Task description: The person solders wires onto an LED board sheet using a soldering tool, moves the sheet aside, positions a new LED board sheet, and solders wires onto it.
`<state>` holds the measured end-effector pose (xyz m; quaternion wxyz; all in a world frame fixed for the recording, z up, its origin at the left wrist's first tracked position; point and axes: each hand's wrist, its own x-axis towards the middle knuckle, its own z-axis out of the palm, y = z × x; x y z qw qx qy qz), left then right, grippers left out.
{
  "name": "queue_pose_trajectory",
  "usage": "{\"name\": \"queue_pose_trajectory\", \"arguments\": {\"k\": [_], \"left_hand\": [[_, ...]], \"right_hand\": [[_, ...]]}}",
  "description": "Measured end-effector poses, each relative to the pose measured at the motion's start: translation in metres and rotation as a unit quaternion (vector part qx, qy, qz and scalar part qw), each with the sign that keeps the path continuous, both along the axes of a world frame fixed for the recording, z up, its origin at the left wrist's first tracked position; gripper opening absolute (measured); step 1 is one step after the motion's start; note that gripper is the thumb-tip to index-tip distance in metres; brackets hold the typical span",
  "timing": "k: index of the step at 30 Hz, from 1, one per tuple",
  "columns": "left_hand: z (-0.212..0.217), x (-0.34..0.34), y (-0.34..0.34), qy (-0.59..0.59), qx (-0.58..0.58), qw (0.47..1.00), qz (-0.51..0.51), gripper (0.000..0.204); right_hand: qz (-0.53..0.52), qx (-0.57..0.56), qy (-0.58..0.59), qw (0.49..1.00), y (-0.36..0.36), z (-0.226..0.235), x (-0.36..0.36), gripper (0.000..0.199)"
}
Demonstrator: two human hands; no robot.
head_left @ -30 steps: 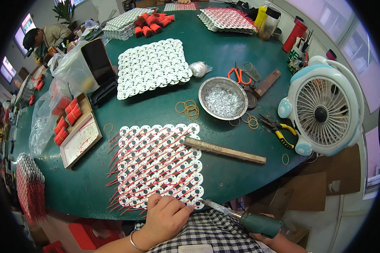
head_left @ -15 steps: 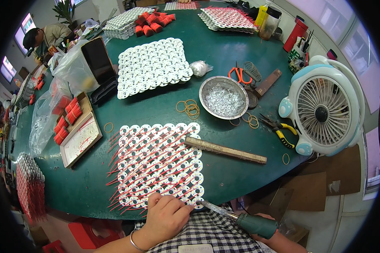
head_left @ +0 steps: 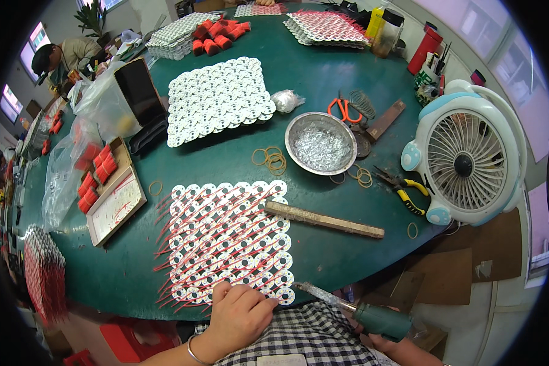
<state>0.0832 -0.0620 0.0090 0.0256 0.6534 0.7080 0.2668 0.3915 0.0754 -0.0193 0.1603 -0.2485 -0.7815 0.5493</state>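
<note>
A panel of joined white round circuit boards, with red wires laid slantwise across it, lies at the table's near edge. My left hand is closed over the panel's near edge, fingers bent together; what they pinch is hidden. My right hand grips a soldering iron by its green handle. The iron's tip is just right of the lower right disc, apart from it. A wooden bar rests with its left end on the panel's right side.
A metal bowl of silvery bits, rubber bands, pliers and a fan stand to the right. Behind is a bare white panel stack. At left, a cardboard tray holds red wire bundles. Another person sits far left.
The soldering iron has drawn back to the right, its tip leaving the lower right disc. My left hand has stayed almost in place. The view has shifted slightly.
</note>
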Motion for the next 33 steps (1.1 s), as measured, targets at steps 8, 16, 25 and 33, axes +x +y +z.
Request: {"name": "queue_pose_trajectory", "arguments": {"k": [8,16,25,33], "left_hand": [[0.0,-0.005,0.001,0.005,-0.022,1.0,-0.014,0.018],[-0.002,-0.003,0.003,-0.008,0.016,1.0,-0.003,0.016],[-0.003,-0.002,0.003,-0.017,0.02,1.0,0.005,0.014],[-0.003,-0.001,0.004,-0.017,0.021,1.0,0.01,0.012]], "right_hand": [[0.022,-0.108,0.081,0.991,0.004,-0.002,-0.008,0.025],[0.023,-0.007,-0.085,0.996,-0.001,-0.024,0.018,0.027],[-0.07,-0.273,-0.096,0.955,-0.011,-0.022,0.011,0.024],[-0.015,-0.119,-0.031,0.992,-0.011,-0.024,0.013,0.023]]}}
